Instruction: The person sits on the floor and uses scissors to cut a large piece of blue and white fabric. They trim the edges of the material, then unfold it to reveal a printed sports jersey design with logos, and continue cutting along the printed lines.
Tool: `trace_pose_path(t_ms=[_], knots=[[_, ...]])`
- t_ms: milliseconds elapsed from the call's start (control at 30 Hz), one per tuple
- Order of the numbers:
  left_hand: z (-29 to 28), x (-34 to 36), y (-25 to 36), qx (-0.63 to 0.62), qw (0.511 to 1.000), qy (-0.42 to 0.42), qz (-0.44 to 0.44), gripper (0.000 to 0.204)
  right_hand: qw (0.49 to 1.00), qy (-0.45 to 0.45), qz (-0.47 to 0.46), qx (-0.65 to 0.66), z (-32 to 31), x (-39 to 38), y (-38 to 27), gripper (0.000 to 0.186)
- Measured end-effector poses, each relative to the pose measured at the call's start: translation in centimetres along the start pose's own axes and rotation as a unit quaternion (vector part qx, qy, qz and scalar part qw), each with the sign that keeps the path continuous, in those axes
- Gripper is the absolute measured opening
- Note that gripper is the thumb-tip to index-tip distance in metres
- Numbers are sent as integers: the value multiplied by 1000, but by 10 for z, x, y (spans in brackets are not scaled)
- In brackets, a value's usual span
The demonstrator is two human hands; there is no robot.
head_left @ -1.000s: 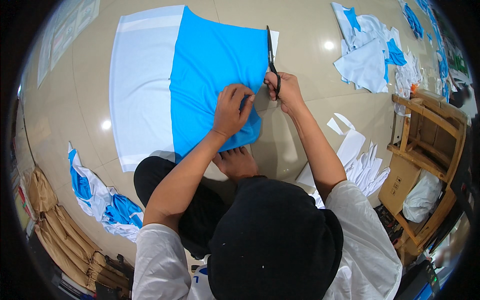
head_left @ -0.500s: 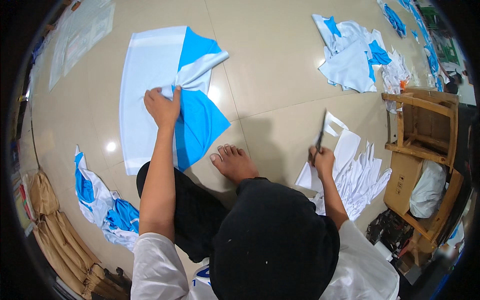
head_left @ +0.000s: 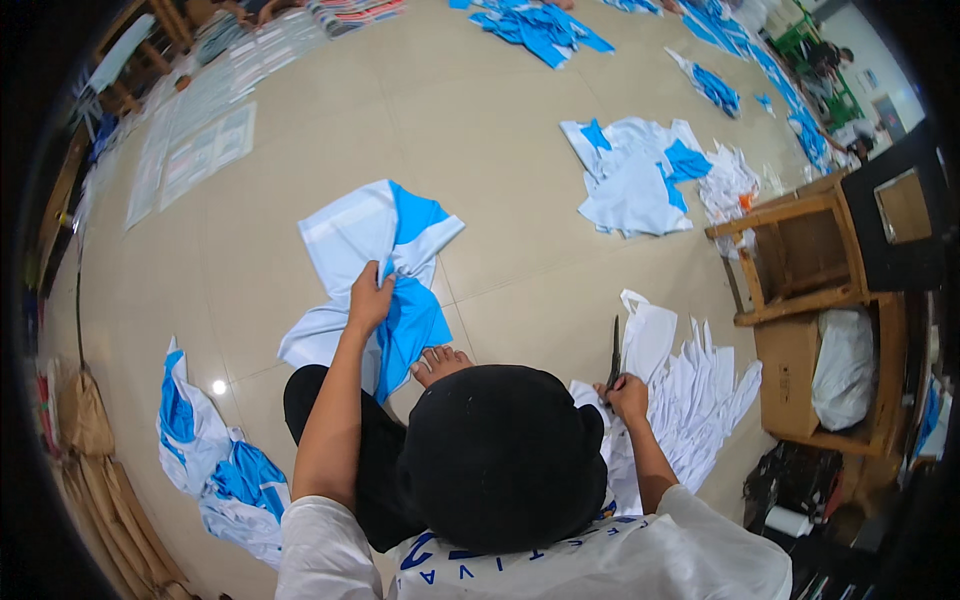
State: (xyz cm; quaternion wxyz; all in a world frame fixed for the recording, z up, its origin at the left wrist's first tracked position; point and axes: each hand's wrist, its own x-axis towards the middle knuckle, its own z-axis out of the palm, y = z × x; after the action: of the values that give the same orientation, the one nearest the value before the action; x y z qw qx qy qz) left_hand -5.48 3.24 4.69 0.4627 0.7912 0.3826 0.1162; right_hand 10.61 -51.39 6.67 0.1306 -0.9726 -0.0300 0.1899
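Observation:
In front of me, a pale blue-white fabric piece (head_left: 345,240) with bright blue sections is bunched up around its middle. My left hand (head_left: 371,300) is closed on a pinched fold of it, and the cloth fans out on both sides of the grip. On my right, dark scissors (head_left: 615,345) are gripped in my right hand (head_left: 628,396), blades pointing away from me. That hand is over the edge of a heap of white fabric strips (head_left: 700,400). My bare foot (head_left: 440,362) rests beside the blue part of the cloth.
A pile of pale and blue cut pieces (head_left: 640,175) lies on the tiled floor at the far right. Another blue-and-white bundle (head_left: 225,450) is at the near left. Along the right stand a wooden stool (head_left: 800,255) and a cardboard box (head_left: 787,380). Printed sheets (head_left: 210,150) lie far left.
The fabric lay mostly flat; my left hand has gathered it at the middle, drawing its ends inward. My right hand still holds the scissors beside the strips. The view has tilted toward the far floor.

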Motion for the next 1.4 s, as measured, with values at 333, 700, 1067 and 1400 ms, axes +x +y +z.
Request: trace_pose_path(t_ms=[333, 700, 1067, 1400], knots=[[35, -44, 97, -136, 971, 11, 195, 42, 971, -129, -119, 161, 54, 79, -61, 48], [-50, -103, 143, -180, 929, 91, 312, 48, 796, -110, -283, 523, -59, 75, -313, 34], [-286, -397, -318, 405, 731, 473, -279, 81, 888, 157, -112, 417, -314, 233, -247, 62], [-317, -448, -311, 284, 764, 481, -323, 47, 956, -50, -31, 288, -73, 220, -118, 41]])
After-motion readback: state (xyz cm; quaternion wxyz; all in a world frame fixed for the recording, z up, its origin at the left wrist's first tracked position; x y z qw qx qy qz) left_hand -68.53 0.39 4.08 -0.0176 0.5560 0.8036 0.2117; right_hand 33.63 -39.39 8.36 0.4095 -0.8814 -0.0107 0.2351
